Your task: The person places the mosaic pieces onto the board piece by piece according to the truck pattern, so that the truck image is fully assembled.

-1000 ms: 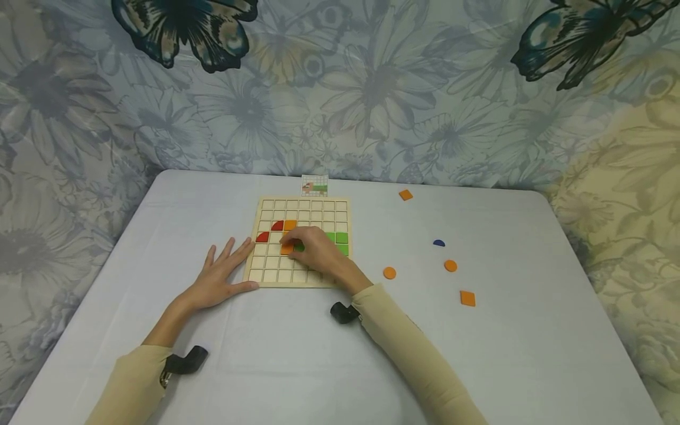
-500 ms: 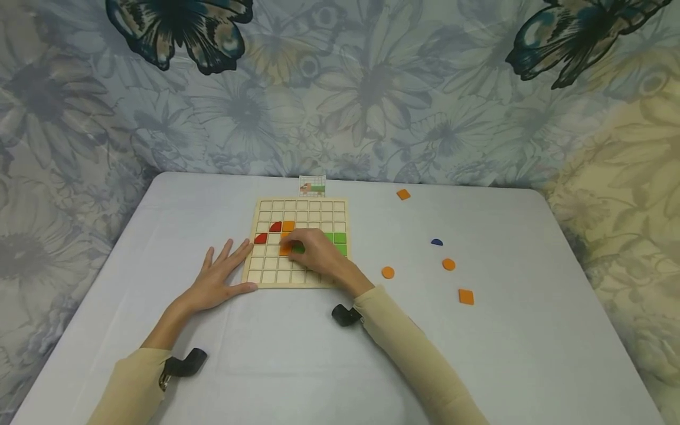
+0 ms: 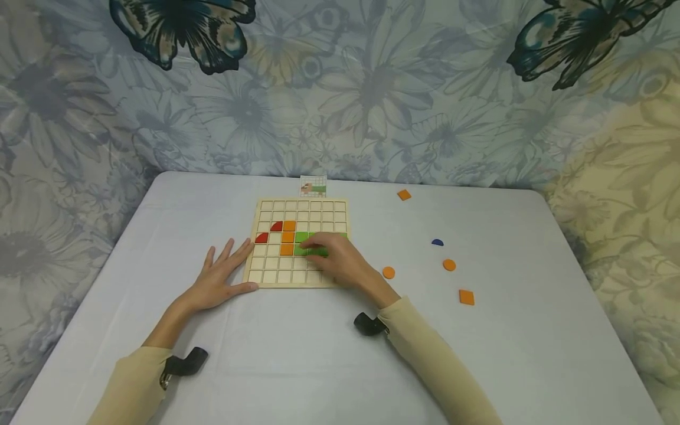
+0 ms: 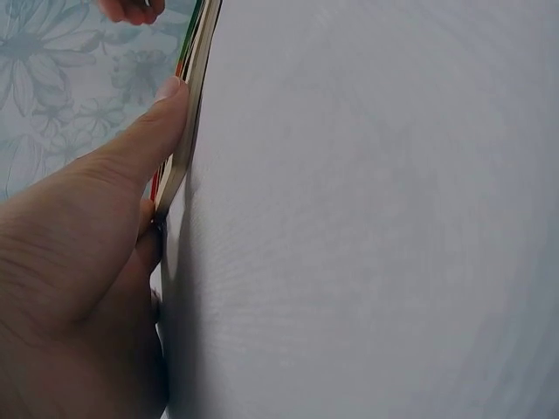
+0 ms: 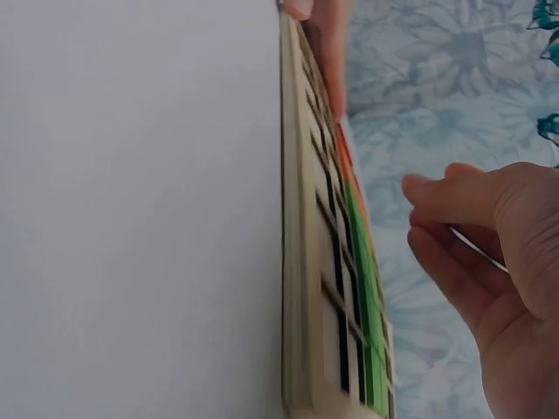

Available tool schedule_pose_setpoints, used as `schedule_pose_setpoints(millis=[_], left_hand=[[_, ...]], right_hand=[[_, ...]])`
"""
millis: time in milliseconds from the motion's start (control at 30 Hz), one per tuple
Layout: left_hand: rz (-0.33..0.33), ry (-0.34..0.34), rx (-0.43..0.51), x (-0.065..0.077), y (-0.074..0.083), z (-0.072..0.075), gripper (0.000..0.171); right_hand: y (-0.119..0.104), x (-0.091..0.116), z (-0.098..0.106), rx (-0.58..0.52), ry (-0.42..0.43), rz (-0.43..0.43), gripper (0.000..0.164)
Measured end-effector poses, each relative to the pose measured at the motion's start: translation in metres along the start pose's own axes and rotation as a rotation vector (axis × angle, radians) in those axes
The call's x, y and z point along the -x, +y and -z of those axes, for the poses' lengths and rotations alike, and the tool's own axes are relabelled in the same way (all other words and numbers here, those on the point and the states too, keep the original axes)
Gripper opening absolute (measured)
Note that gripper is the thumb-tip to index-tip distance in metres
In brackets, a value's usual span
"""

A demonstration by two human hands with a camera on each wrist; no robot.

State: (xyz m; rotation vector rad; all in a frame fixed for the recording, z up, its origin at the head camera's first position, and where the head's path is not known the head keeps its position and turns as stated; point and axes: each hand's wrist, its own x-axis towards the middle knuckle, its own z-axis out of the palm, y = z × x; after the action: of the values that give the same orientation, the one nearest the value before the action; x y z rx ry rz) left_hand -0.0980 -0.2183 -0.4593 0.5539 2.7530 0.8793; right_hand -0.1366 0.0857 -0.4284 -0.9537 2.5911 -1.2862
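A wooden grid board (image 3: pixel 270 276) lies on the table with coloured tiles in its cells. Three orange squares (image 3: pixel 287 237) form a column, two red quarter-circle tiles (image 3: pixel 277 226) sit to their left, and several green squares (image 3: pixel 301 237) extend to their right. My left hand (image 3: pixel 215 283) spreads its fingers at the board's left edge, fingertips and thumb at the frame. Over the green squares hovers my right hand (image 3: pixel 340 257), its fingers bent loosely. In the right wrist view, nothing shows between that hand's thumb and fingers (image 5: pixel 454 196), which are raised off the board.
A small pattern card (image 3: pixel 313 186) lies behind the board. To the right are scattered two orange discs (image 3: pixel 389 273), a blue half-circle (image 3: pixel 437 242), an orange square (image 3: pixel 466 297) and another orange piece (image 3: pixel 404 195). A flowered cloth (image 3: pixel 372 106) hangs behind the white table (image 3: pixel 265 366).
My right hand has drawn back to the right from the orange squares, uncovering the orange column and the nearest green squares. The left hand stays in place.
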Motion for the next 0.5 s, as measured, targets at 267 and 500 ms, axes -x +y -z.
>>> schedule_pose_setpoints(millis=[267, 500], left_hand=[[-0.002, 0.005, 0.0, 0.0, -0.001, 0.0, 0.094], [0.008, -0.003, 0.0, 0.0, -0.002, 0.0, 0.094]], right_hand=[[0.008, 0.018, 0.023, 0.036, 0.062, 0.069, 0.024], [0.012, 0.038, 0.046, 0.103, 0.092, 0.051, 0.025]])
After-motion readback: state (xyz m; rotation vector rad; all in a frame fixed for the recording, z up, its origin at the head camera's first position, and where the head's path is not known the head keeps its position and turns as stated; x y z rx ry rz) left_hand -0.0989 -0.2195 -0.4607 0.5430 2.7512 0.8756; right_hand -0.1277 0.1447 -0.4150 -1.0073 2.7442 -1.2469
